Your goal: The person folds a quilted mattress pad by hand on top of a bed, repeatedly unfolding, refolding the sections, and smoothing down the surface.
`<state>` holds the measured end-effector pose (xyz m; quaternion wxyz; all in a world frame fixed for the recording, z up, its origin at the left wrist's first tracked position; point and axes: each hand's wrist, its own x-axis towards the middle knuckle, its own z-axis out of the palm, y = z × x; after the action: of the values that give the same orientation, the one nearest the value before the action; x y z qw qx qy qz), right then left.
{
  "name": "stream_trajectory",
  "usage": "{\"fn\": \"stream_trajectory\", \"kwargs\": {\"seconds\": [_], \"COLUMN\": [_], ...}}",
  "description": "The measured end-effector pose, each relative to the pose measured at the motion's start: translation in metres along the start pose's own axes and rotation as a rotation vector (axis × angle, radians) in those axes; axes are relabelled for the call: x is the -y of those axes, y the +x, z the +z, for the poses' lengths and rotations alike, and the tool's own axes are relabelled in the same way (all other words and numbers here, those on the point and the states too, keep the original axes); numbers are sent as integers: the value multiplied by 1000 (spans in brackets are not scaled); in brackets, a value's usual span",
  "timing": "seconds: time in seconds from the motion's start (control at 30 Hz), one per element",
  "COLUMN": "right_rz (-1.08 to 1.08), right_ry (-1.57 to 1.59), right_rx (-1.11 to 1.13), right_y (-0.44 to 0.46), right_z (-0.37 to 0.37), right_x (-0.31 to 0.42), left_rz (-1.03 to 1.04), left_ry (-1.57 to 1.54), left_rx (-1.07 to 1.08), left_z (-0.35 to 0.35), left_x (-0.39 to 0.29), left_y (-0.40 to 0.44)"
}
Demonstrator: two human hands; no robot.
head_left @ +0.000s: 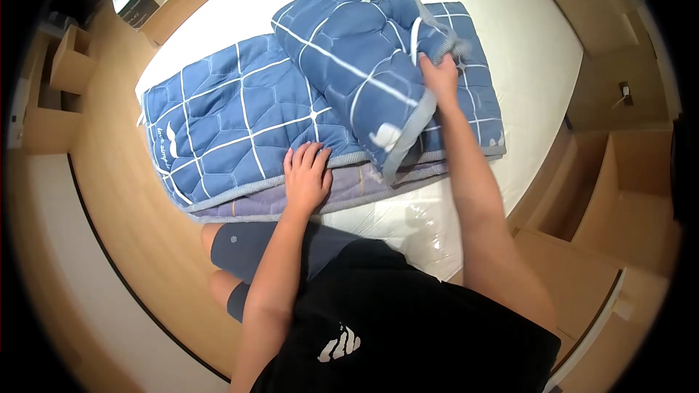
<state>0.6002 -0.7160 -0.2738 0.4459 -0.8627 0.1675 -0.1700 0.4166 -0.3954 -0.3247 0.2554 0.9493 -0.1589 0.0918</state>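
Note:
A blue quilted mattress pad [240,109] with white grid lines and grey striped edging lies folded in a long strip on the bed. Its underside, purple-grey [291,193], shows along the near edge. One end is lifted and folded back over the strip in a thick bulge. My right hand [440,76] grips the grey-edged border of that raised part, with the fingertips partly hidden in the fabric. Flat on the near edge of the lower layer rests my left hand [308,175], fingers stretched out and holding nothing.
The bed's white mattress [535,44] extends around and beyond the pad. Wooden open shelving [619,196] stands at the right, below a wall socket [625,93]. At the left are a wood floor [116,145] and a small wooden cabinet [62,87]. My knees are against the bed's near side.

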Motion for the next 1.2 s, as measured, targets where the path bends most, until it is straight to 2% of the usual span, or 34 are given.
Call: {"fn": "stream_trajectory", "kwargs": {"seconds": [0.07, 0.1, 0.17, 0.23, 0.33, 0.4, 0.47, 0.53, 0.63, 0.73, 0.77, 0.8, 0.87, 0.9, 0.97, 1.2], "right_rz": [-357, -549, -455, -290, -131, 14, 125, 107, -14, 221, 300, 337, 389, 261, 229, 127], "right_ry": [-73, -137, -238, -657, -923, -202, -881, -969, -521, 51, 29, -52, -200, -59, 187, 79], "right_rx": [229, 233, 178, -179, -655, -831, -884, -956, -1014, -884, -863, -875, -899, -913, -891, -788], "right_y": [-4, 16, 80, 184, 339, 381, 307, 291, 362, 398, 390, 388, 374, 372, 389, 369], "right_z": [-40, -64, -140, -232, -439, -553, -567, -587, -593, -521, -490, -474, -446, -425, -425, -389], "right_x": [63, 77, 126, 148, 73, -1, 22, 5, -49, -59, -50, -54, -61, -70, -80, -37], "left_rz": [2, 13, 23, 34, -20, -15, -23, 86, 186, 17, -82, -87, -102, -94, -108, -118], "left_ry": [5, 7, 69, 130, 81, 18, -50, -89, -107, -5, 82, 160, 231, 198, 166, 360], "left_rx": [-10, -20, -60, -136, -101, -127, -107, 6, 253, 385, 493, 527, 405, 376, 363, 354], "left_z": [-2, -2, 6, 9, 4, -1, -13, -42, -70, -33, -25, -18, -21, -28, -37, -10], "left_x": [1, 0, 4, 1, 2, 4, 3, -9, -27, -14, -10, -10, -23, -27, -28, -14], "left_y": [-3, 0, 3, 8, 17, 23, 28, 31, 43, 36, 30, 31, 38, 42, 39, 49]}}
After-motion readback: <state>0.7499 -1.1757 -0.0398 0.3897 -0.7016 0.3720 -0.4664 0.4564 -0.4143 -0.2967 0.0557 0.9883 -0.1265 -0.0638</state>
